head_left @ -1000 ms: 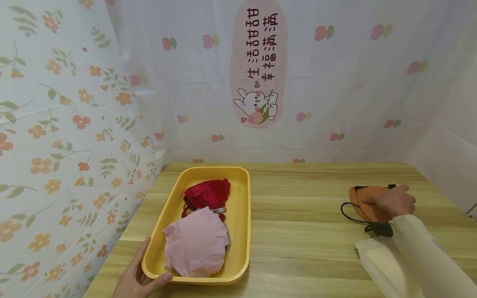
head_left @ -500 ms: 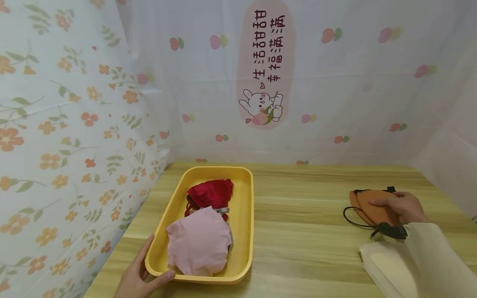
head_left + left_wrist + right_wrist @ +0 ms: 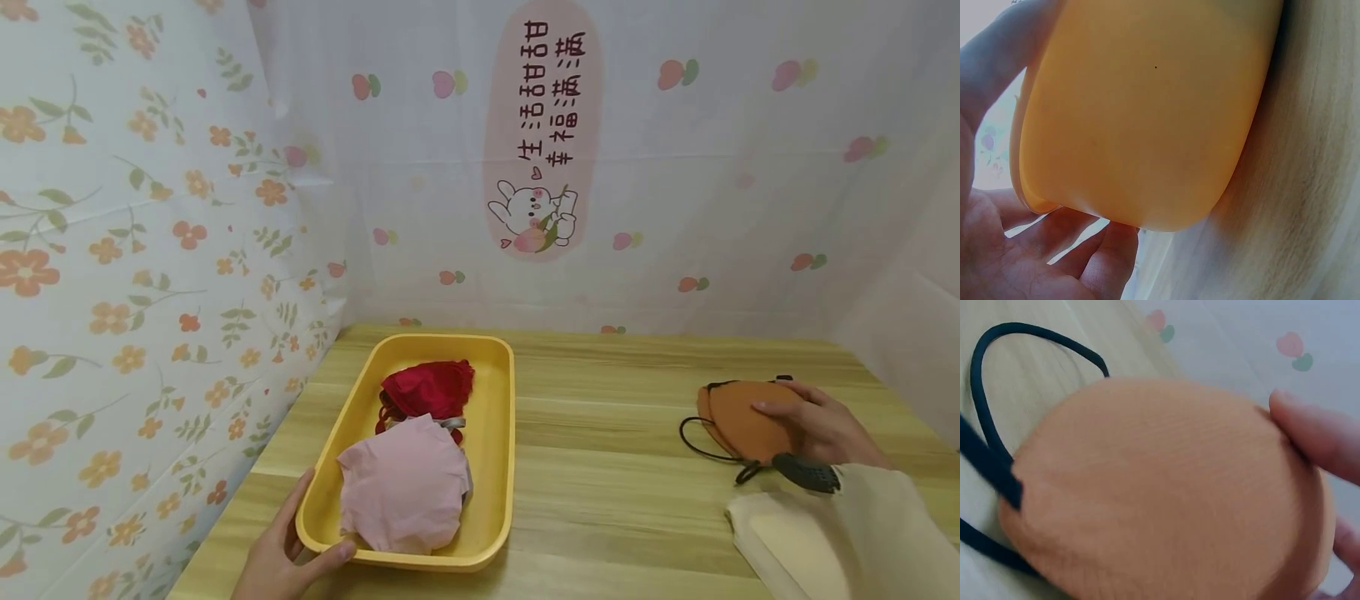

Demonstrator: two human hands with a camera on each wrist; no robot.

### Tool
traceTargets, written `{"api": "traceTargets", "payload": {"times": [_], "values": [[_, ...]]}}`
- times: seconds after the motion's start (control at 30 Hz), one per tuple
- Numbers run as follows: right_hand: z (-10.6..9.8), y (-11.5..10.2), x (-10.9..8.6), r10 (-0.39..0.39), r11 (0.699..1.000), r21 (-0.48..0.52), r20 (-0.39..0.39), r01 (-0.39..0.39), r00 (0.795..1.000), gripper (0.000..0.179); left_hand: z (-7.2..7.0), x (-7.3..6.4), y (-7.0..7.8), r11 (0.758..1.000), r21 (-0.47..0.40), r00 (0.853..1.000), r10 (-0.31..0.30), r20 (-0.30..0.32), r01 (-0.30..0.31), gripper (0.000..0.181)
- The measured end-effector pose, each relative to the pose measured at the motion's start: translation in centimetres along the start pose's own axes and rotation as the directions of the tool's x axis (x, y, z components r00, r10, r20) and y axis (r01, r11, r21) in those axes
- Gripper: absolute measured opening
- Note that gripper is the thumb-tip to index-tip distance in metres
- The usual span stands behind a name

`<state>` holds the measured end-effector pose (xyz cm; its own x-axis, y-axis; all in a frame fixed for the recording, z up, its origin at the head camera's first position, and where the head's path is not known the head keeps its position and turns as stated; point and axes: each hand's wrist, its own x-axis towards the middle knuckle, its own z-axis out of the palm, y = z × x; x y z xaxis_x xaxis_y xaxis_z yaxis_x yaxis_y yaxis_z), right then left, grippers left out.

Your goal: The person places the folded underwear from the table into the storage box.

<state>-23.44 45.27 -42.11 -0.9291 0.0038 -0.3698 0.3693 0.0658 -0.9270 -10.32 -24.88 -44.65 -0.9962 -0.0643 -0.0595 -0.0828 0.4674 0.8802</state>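
Here, hands (image 3: 277, 554) (image 3: 836, 425), left holding yellow tray (image 3: 491, 450), right gripping orange garment (image 3: 738, 425)

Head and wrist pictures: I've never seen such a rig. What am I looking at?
No machine: a person works bare-handed. The wide picture is from a head camera looking forward and down; the other two are from left and right wrist cameras. On the table, a yellow tray holds a red cloth and a pink cloth. The left hand grips the tray's near left corner. The right hand holds an orange padded piece with dark straps; a cream-coloured item lies partly hidden by the sleeve.
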Motion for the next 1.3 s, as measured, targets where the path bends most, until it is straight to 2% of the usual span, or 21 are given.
{"api": "traceTargets", "payload": {"times": [0.07, 0.1, 0.2, 0.4, 0.57, 0.7, 0.83, 1.03, 1.2, 1.3], "values": [[0.0, 0.5, 0.0, -0.044, 0.993, 0.112, 0.032, 0.041, 0.998, 0.046, 0.0, 0.0, 0.0, 1.0, -0.005, 1.0, 0.011, -0.002, -0.011, 0.104], [0.0, 0.7, 0.1, -0.067, 0.989, 0.133, 0.046, 0.06, 0.997, 0.041, 0.0, 0.0, 0.0, 1.0, -0.006, 1.0, 0.014, -0.002, -0.014, 0.104], [-0.1, 1.1, 0.0, -0.119, 0.982, 0.153, 0.057, 0.109, 0.991, 0.041, 0.0, 0.0, 0.0, 1.0, -0.008, 1.0, 0.013, -0.001, -0.013, 0.105], [0.1, 1.2, -0.4, -0.188, 0.961, 0.213, 0.03, 0.177, 0.982, 0.044, 0.1, 0.0, -0.1, 1.0, 0.004, 1.0, 0.004, 0.004, -0.004, 0.104], [0.6, 0.7, -0.7, -0.243, 0.947, 0.218, 0.014, 0.235, 0.97, 0.045, 0.1, 0.1, 0.0, 1.0, -0.001, 1.0, -0.005, 0.009, 0.005, 0.105], [1.3, -0.2, -0.8, -0.287, 0.924, 0.272, 0.032, 0.268, 0.957, 0.043, 0.0, 0.1, 0.1, 1.0, -0.006, 1.0, -0.014, 0.014, 0.014, 0.105], [2.2, -1.1, -1.0, -0.318, 0.906, 0.311, 0.057, 0.286, 0.946, 0.044, 0.0, 0.1, 0.1, 1.0, -0.02, 1.0, -0.011, 0.018, 0.011, 0.105], [3.7, -2.6, -1.5, -0.321, 0.906, 0.319, 0.086, 0.279, 0.943, 0.046, 0.1, 0.0, 0.1, 1.0, -0.025, 1.0, -0.003, 0.012, 0.003, 0.105], [5.4, -4.1, -1.6, -0.336, 0.892, 0.357, 0.11, 0.278, 0.936, 0.049, 0.1, 0.0, 0.0, 1.0, -0.028, 1.0, -0.005, 0.007, 0.005, 0.105], [6.6, -5.3, -1.5, -0.326, 0.903, 0.334, 0.124, 0.27, 0.937, 0.05, 0.0, -0.1, 0.0, 1.0, -0.026, 1.0, -0.018, 0.009, 0.018, 0.105]]}}
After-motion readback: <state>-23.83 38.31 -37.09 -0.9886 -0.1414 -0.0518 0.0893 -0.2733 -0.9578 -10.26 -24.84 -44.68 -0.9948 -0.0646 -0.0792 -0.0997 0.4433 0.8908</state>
